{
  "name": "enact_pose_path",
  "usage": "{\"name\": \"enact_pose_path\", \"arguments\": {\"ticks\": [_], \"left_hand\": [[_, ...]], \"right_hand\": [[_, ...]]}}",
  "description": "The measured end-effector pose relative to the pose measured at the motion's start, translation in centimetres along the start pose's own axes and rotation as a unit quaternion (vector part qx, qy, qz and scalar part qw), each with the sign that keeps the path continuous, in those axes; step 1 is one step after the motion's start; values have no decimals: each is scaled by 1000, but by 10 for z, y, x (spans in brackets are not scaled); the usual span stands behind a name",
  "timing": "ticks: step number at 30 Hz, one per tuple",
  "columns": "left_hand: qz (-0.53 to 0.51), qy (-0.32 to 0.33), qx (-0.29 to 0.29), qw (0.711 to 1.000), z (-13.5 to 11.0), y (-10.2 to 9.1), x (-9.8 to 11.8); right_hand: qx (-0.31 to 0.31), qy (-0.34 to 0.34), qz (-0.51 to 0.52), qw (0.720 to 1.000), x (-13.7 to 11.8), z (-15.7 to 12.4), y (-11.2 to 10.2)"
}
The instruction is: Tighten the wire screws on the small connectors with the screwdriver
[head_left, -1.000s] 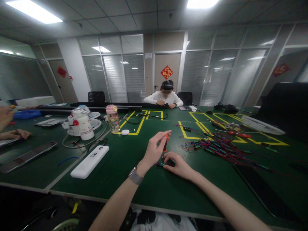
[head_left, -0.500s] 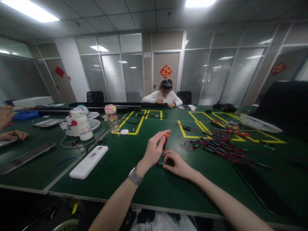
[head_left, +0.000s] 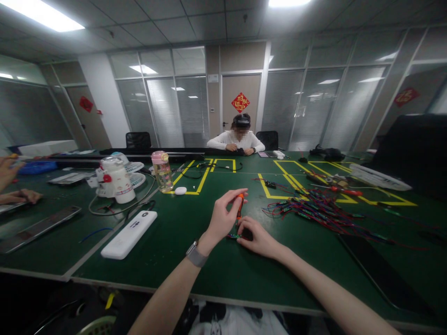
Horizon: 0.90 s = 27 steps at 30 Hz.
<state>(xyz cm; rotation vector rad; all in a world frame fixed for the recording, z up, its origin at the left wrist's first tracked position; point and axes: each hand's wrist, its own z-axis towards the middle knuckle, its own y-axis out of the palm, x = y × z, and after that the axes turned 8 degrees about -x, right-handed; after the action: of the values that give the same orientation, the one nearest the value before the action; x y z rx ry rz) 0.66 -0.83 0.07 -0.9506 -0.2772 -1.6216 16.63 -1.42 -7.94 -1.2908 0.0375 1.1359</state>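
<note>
My left hand (head_left: pixel 222 214), with a watch on its wrist, is closed around the handle of an orange and black screwdriver (head_left: pixel 240 201). The screwdriver stands nearly upright, its lower end pointing down at a small green circuit board (head_left: pixel 233 237) on the table. My right hand (head_left: pixel 257 237) rests on the tabletop and pinches the board's right end between thumb and fingers. The screwdriver's tip is too small and partly hidden to make out. To the right lies a tangled heap of similar green boards with red and blue wires (head_left: pixel 314 209).
On the green table (head_left: pixel 167 274) are a white power bank (head_left: pixel 130 235), a pink-lidded bottle (head_left: pixel 162 172), a white jug (head_left: pixel 120 181) and a white oval case (head_left: pixel 180 190). A dark flat panel (head_left: pixel 380 274) lies at right. Another person (head_left: pixel 237 139) sits opposite; someone's hands (head_left: pixel 24 196) show at left.
The screwdriver's handle has turned slightly in my left fingers, showing more orange. Both hands stay in nearly the same place, and the board has hardly moved.
</note>
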Motion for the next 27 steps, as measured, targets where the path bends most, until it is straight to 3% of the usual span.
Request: {"name": "enact_pose_path", "arguments": {"ticks": [6,15,21,27], "left_hand": [[55,11,64,996,1,0,-4],[-43,-22,58,997,1,-2,-3],[56,-2,107,993,2,-4,-5],[-21,-17,52,998,5,-9,-5]], "right_hand": [[-3,50,20,999,1,1,0],[9,88,39,995,6,3,3],[15,88,51,995,6,2,3],[34,95,54,993,6,3,2]]}}
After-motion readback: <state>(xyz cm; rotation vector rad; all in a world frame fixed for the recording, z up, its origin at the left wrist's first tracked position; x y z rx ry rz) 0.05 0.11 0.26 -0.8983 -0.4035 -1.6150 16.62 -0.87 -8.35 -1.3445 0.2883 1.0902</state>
